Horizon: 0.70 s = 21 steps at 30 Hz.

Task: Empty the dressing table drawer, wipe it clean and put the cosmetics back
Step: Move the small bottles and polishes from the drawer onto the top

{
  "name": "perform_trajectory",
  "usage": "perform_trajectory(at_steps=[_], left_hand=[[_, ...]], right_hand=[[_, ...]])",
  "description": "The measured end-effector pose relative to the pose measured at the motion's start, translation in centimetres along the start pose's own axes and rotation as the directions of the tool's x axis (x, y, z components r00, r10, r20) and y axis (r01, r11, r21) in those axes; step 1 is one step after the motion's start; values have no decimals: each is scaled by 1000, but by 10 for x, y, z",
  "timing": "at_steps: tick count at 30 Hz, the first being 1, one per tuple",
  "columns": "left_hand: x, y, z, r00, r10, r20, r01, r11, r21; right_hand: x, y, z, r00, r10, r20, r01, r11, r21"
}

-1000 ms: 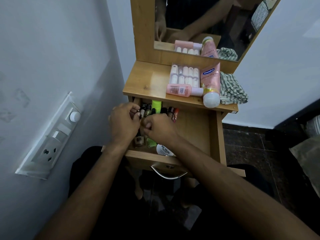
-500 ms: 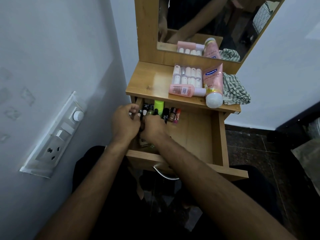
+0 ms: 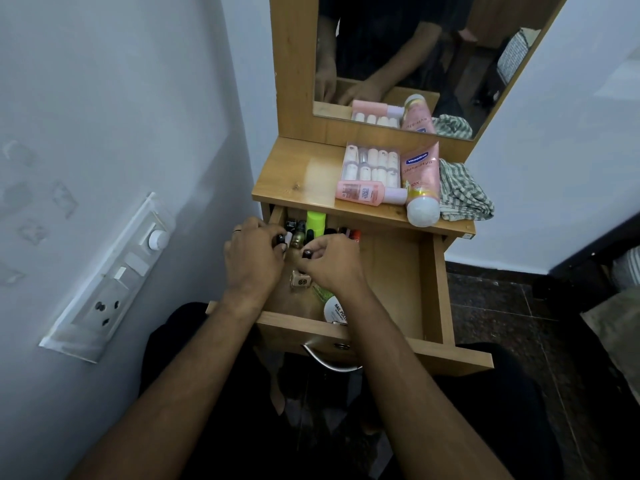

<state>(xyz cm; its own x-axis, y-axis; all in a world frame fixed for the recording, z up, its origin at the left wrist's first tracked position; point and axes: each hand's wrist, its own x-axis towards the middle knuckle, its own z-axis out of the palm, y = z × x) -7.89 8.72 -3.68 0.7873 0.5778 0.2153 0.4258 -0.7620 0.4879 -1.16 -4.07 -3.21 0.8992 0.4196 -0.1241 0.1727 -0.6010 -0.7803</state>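
Emptying stage, part done. The drawer (image 3: 429, 278) stands pulled out; small bottles (image 3: 298, 237) crowd its back left corner. The left hand (image 3: 254, 259) curls its fingers round a dark-capped item there; the right hand (image 3: 332, 261) pinches a small black cap (image 3: 307, 253). A pink bottle (image 3: 363, 192), a tube (image 3: 420, 181) and a striped cloth (image 3: 464, 192) lie on the table (image 3: 298, 174). Next move, by judgement: lift the pinched items to the table, without toppling neighbours

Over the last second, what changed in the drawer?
Right hand now pinches a small dark-capped bottle; its fingers were closed over the pile before. Left hand stays curled on small bottles at the drawer left side. Pink tube, pink bottle, vial box and striped cloth unmoved.
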Motion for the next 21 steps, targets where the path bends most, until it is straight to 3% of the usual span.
perform_trajectory(at_steps=[5,10,13,16,21], left_hand=[[-1,0,-2,999,22,-27,-24,998,-61],[-1,5,-15,989,137,-60,-144,981,-129],[8,10,-32,985,126,-117,-151,960,-236],[24,23,-52,983,100,-153,-150,917,-370],[64,37,-69,973,118,-196,-186,908,-375]], right_hand=[[-22,-6,-11,988,-42,-151,63,989,135],[-34,-26,-31,969,-90,-229,147,958,247],[-25,-44,-56,953,-129,-274,209,936,283],[-7,-67,-74,936,-181,-302,265,926,268],[38,-99,-89,925,-221,-309,291,935,204]])
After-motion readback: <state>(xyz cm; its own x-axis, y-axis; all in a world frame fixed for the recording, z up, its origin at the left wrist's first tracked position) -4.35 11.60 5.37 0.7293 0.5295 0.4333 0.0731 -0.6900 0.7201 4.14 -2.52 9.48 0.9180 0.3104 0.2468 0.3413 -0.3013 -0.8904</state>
